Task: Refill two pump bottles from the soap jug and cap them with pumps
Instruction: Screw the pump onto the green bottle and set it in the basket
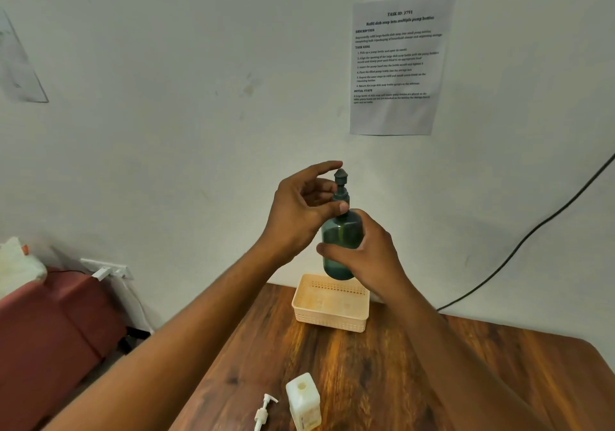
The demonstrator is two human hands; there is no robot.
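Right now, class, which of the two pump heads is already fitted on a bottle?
The dark green pump head, seated on the held green translucent bottle. The white plastic pump head lies loose on the wooden table.

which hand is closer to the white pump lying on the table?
Left, narrowly, judged by image position only. Both hands are up on the green bottle, well above the white pump: left hand pinches its pump collar, right hand grips its body.

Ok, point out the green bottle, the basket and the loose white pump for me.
green bottle (341, 231): head view, on its shoulder between the hands.
basket (329, 312): head view, on its front wall.
white pump (265, 409): head view, on its stem, lying on the table.
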